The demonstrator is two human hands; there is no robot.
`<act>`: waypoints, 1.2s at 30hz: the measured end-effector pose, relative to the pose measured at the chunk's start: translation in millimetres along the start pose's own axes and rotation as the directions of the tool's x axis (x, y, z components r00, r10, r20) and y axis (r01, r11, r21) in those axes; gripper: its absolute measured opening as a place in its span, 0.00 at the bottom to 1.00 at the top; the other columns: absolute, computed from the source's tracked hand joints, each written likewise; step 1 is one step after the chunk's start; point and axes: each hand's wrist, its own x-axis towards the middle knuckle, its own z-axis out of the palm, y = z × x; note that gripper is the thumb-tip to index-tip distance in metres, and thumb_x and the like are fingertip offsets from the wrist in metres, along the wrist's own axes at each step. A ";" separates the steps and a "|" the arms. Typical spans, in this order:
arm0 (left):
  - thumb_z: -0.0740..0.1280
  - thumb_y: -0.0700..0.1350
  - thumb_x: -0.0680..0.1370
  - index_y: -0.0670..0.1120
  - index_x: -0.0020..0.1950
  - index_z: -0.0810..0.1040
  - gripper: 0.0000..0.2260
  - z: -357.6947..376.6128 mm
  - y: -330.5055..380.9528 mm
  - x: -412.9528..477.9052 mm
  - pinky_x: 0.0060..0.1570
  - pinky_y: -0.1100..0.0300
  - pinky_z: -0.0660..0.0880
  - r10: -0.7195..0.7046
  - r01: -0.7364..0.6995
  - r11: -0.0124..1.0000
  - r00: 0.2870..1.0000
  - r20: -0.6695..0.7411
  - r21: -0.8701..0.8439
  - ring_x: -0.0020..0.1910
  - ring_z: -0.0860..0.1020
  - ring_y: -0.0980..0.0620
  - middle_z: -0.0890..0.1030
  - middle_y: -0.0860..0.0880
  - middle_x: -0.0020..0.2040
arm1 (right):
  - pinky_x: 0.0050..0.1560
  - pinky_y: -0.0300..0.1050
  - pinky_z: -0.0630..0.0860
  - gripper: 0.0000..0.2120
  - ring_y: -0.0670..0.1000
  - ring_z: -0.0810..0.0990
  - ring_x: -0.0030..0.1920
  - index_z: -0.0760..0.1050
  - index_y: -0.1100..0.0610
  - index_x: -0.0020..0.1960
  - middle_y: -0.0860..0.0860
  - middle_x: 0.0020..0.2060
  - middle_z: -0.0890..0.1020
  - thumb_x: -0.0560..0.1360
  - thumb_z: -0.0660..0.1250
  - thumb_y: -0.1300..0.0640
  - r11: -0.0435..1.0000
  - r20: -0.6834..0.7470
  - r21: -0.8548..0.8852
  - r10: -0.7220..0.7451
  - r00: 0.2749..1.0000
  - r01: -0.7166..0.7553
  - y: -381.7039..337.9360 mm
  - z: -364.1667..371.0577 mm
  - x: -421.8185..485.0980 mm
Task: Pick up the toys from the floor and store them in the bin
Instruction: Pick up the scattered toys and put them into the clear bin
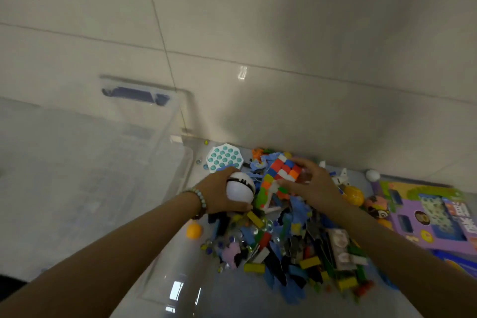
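Floor (284, 33), left hand (216, 190) grips ball (240, 190), right hand (316, 188) grips cube (282, 173), box (410, 210) lettering blurred

The bin (136, 95) stands on the floor at the left. The toy pile (296, 248) lies just right of it, with a small ball (193, 230) between them. A bubble pad (224, 157) lies at the pile's far left end, and a flat box (433, 217) lies right of the pile. Above the pile's far part, the left hand (216, 191) holds a round toy (240, 188) beside the cube (282, 173) gripped by the right hand (315, 186).
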 end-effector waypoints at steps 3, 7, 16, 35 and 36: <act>0.78 0.55 0.62 0.50 0.64 0.68 0.35 -55.3 17.1 -38.2 0.48 0.61 0.72 -0.001 -0.008 0.998 0.987 -0.162 -0.058 0.50 0.75 0.54 0.75 0.54 0.54 | 0.39 0.28 0.77 0.26 0.39 0.76 0.49 0.69 0.49 0.62 0.42 0.51 0.75 0.67 0.75 0.52 0.995 0.048 0.010 -0.098 0.994 0.098 -70.7 8.6 -9.5; 0.78 0.55 0.62 0.51 0.59 0.72 0.29 -131.1 1.1 -101.4 0.47 0.62 0.73 -0.017 -0.001 0.998 0.950 -0.312 -0.056 0.48 0.76 0.56 0.77 0.54 0.51 | 0.51 0.42 0.79 0.24 0.50 0.80 0.52 0.72 0.52 0.60 0.53 0.56 0.78 0.66 0.76 0.56 0.976 0.122 0.054 -0.216 0.969 0.211 -152.0 61.1 -14.1; 0.79 0.50 0.63 0.47 0.62 0.70 0.31 -168.3 -122.0 -191.6 0.43 0.67 0.69 -0.281 0.180 0.945 0.873 -0.398 -0.274 0.46 0.74 0.61 0.75 0.49 0.56 | 0.61 0.54 0.73 0.26 0.52 0.76 0.56 0.71 0.55 0.61 0.51 0.57 0.75 0.66 0.76 0.53 0.931 0.318 -0.066 -0.321 0.892 0.358 -210.1 222.1 -2.3; 0.70 0.62 0.69 0.51 0.75 0.56 0.40 -116.6 -29.6 -169.7 0.71 0.53 0.58 -0.079 0.112 0.985 0.970 -0.228 0.132 0.73 0.59 0.48 0.59 0.49 0.75 | 0.68 0.52 0.67 0.36 0.53 0.65 0.70 0.62 0.50 0.71 0.50 0.73 0.61 0.69 0.71 0.42 0.877 0.362 -0.456 0.027 0.932 0.152 -134.9 67.1 -48.6; 0.69 0.63 0.69 0.51 0.75 0.57 0.39 -109.6 -21.5 -160.5 0.71 0.52 0.58 -0.066 0.107 0.974 0.977 -0.204 0.199 0.73 0.59 0.48 0.60 0.49 0.75 | 0.69 0.52 0.66 0.38 0.53 0.63 0.72 0.59 0.49 0.73 0.49 0.74 0.59 0.69 0.70 0.41 0.852 0.381 -0.506 0.080 0.921 0.135 -123.5 53.4 -51.0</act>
